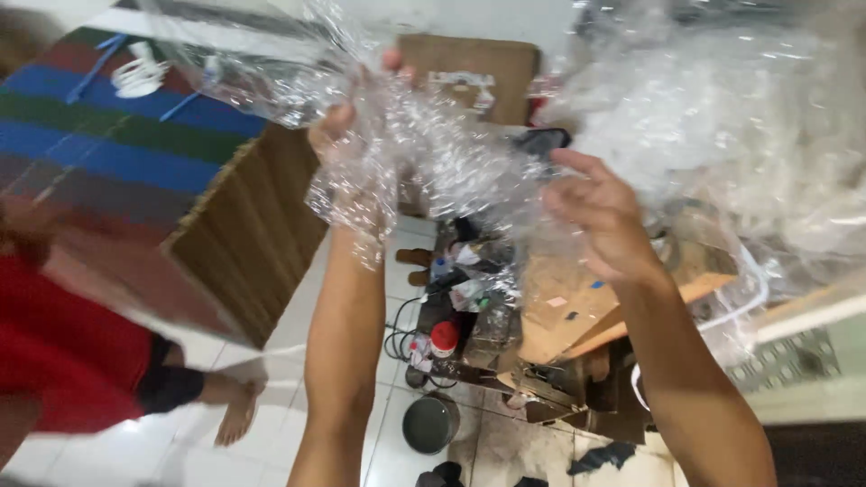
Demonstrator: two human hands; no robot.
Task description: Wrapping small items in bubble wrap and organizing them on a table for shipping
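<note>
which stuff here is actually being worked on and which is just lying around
In hand:
- clear plastic wrap
- left hand, gripping it
- right hand, against it

Lying about:
- red-capped bottle
- grey bucket
- cardboard sheet
- striped mat
- pile of clear plastic

White tiled floor (289, 361), grey pot (429, 423), black cables (401, 338), dark cloth scrap (603, 457), cardboard boxes (559, 316)

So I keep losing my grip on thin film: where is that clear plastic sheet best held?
Probably at the bunched part of the clear plastic sheet, from below, as the left hand grips it. Gathered folds give bulk; the spread film by the right hand looks flat and slippery.
</note>
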